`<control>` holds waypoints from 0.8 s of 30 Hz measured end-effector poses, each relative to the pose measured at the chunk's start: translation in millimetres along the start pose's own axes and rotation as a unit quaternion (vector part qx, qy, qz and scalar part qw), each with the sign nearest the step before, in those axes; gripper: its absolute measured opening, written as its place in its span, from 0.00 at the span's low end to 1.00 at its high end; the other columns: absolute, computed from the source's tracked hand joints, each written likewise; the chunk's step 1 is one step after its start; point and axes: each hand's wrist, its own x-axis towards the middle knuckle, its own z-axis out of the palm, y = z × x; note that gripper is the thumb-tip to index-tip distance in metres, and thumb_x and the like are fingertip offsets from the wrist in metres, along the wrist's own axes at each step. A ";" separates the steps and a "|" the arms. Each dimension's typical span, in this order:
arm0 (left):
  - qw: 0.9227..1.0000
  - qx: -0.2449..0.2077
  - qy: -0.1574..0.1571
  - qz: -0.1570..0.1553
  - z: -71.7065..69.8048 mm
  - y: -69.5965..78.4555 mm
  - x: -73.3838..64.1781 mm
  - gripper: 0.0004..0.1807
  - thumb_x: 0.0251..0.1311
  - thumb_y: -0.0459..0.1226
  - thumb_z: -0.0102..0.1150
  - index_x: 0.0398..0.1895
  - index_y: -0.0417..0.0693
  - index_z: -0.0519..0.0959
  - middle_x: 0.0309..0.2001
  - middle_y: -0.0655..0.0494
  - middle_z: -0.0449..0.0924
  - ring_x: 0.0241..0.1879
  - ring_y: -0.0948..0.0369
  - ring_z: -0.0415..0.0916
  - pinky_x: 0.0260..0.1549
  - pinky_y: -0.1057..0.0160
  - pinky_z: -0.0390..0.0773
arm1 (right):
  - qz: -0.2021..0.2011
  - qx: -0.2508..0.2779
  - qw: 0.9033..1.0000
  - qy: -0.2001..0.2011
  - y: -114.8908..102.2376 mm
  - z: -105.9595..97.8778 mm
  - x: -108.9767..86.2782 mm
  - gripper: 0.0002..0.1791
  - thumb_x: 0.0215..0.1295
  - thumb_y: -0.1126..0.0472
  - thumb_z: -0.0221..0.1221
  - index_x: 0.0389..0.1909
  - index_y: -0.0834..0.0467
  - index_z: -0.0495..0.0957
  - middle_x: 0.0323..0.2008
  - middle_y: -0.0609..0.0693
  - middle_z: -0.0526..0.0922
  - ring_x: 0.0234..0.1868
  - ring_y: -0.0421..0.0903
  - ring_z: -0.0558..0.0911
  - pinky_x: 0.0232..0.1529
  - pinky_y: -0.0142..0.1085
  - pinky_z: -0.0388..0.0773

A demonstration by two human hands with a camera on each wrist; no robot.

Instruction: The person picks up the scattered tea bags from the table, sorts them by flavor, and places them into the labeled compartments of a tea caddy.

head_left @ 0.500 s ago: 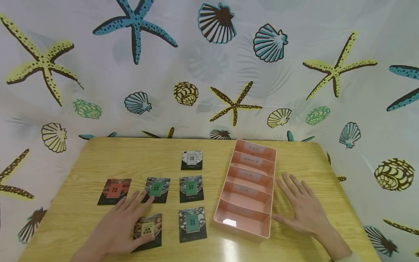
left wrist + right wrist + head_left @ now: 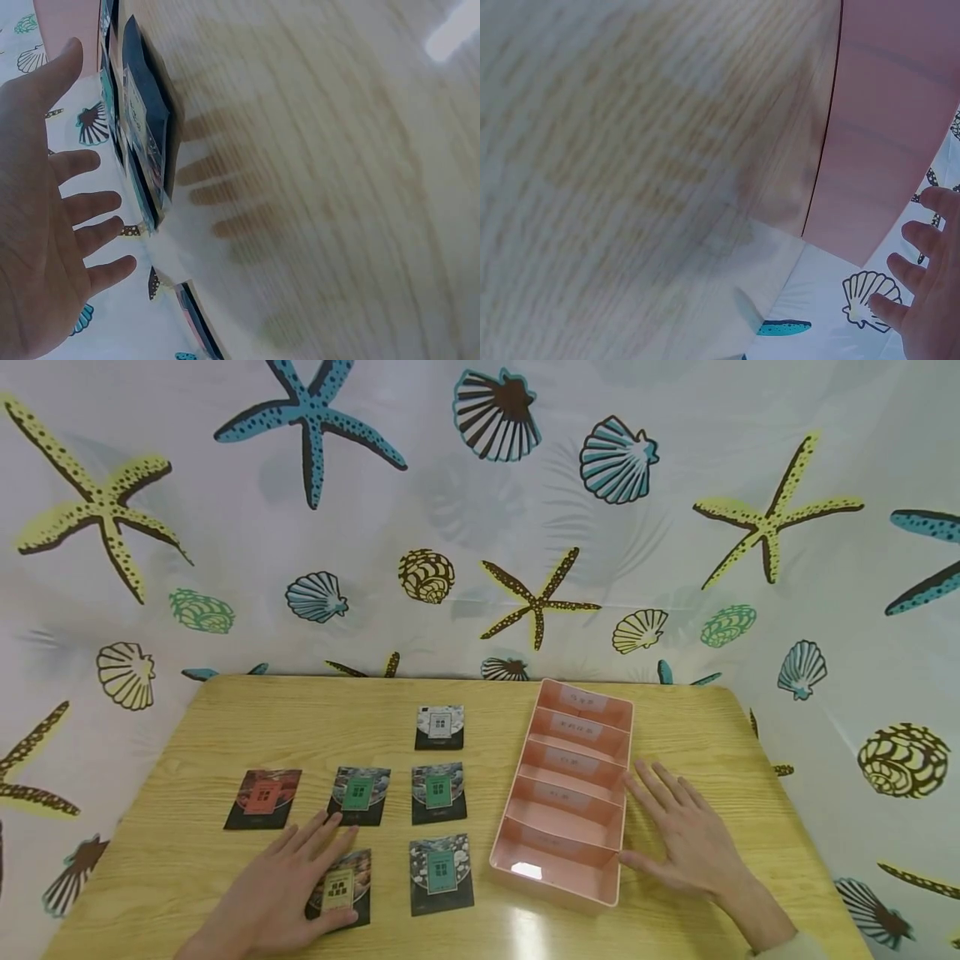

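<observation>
My left hand (image 2: 281, 889) hovers with spread, straight fingers over the yellow-labelled packet (image 2: 348, 889), hiding part of it. In the left wrist view nothing is in its grasp, and finger shadows fall on the wood. The green-labelled packet (image 2: 363, 793) lies just beyond its fingertips, the red-labelled packet (image 2: 262, 797) beyond to the left. My right hand (image 2: 686, 843), fingers extended, holds nothing beside the right wall of the pink divided box (image 2: 555, 887); its thumb tip overlaps the box edge in the head view. Paper labels (image 2: 573, 760) mark the box's compartments, which hold nothing else visible.
A second green-labelled packet (image 2: 438, 793), a teal-labelled packet (image 2: 441, 875) and a white-labelled packet (image 2: 440, 727) lie in a column left of the box. Behind the wooden table (image 2: 315, 718) hangs a cloth (image 2: 480, 527) printed with shells and starfish.
Both hands have shifted slightly: the left back toward the body, uncovering the green-labelled packet's lower edge, the right a little left toward the box. Packets and box stay put.
</observation>
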 end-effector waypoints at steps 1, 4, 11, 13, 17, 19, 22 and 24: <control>1.000 0.002 -0.001 0.001 0.8 -0.1 -0.7 0.49 0.63 0.72 0.58 0.79 0.53 0.69 0.78 0.41 0.68 0.77 0.38 0.66 0.72 0.34 0.68 | -0.001 0.001 1.000 -0.002 -0.1 0.2 0.1 0.58 0.60 0.23 0.61 0.84 0.51 0.58 0.85 0.53 0.57 0.81 0.62 0.63 0.77 0.60 0.64; 1.000 0.004 -0.006 -0.002 3.1 -1.0 -2.6 0.49 0.62 0.73 0.57 0.78 0.53 0.70 0.77 0.41 0.69 0.76 0.38 0.67 0.72 0.34 0.69 | -0.003 0.005 1.000 -0.006 -0.2 0.8 0.4 0.57 0.60 0.24 0.61 0.83 0.51 0.59 0.84 0.54 0.58 0.81 0.62 0.64 0.77 0.60 0.65; 0.999 0.010 -0.030 -0.008 6.1 -1.0 -3.1 0.51 0.61 0.76 0.54 0.77 0.53 0.71 0.74 0.40 0.73 0.72 0.38 0.72 0.67 0.34 0.73 | -0.009 0.005 1.000 0.000 0.6 1.9 0.3 0.56 0.60 0.25 0.62 0.83 0.51 0.60 0.83 0.55 0.62 0.80 0.63 0.65 0.76 0.59 0.65; 0.999 0.008 -0.040 -0.013 6.8 -1.0 -2.9 0.52 0.61 0.77 0.53 0.77 0.53 0.71 0.73 0.40 0.74 0.72 0.38 0.73 0.66 0.34 0.74 | -0.009 0.006 1.000 0.000 0.8 1.8 0.3 0.56 0.60 0.26 0.62 0.83 0.51 0.60 0.83 0.55 0.62 0.80 0.63 0.65 0.76 0.59 0.65; 0.999 0.004 -0.051 -0.017 9.1 -1.5 -2.9 0.52 0.60 0.78 0.52 0.77 0.53 0.72 0.71 0.40 0.76 0.69 0.38 0.75 0.64 0.33 0.75 | -0.006 0.009 1.000 -0.005 0.8 1.2 0.4 0.56 0.61 0.26 0.62 0.83 0.51 0.59 0.83 0.54 0.62 0.80 0.62 0.65 0.75 0.59 0.67; 0.999 0.004 -0.051 -0.018 10.3 -1.7 -2.8 0.52 0.60 0.78 0.52 0.76 0.54 0.72 0.69 0.41 0.77 0.68 0.38 0.76 0.64 0.34 0.75 | -0.004 0.010 1.000 -0.007 0.9 1.1 0.3 0.56 0.61 0.25 0.62 0.83 0.51 0.60 0.82 0.55 0.63 0.80 0.62 0.65 0.74 0.60 0.68; 0.998 0.007 -0.053 -0.020 11.4 -1.2 -2.2 0.52 0.60 0.79 0.50 0.76 0.55 0.73 0.66 0.43 0.78 0.66 0.40 0.77 0.63 0.35 0.76 | -0.003 0.011 1.000 -0.009 0.8 0.5 0.2 0.56 0.61 0.25 0.62 0.83 0.51 0.60 0.82 0.55 0.63 0.81 0.62 0.65 0.73 0.61 0.70; 0.998 0.011 -0.054 -0.020 11.6 -1.0 -1.3 0.52 0.59 0.79 0.50 0.76 0.55 0.73 0.65 0.44 0.79 0.64 0.41 0.78 0.62 0.36 0.77 | -0.003 0.010 1.000 -0.009 0.7 0.2 0.2 0.56 0.60 0.25 0.62 0.83 0.51 0.60 0.82 0.55 0.64 0.80 0.62 0.65 0.73 0.61 0.70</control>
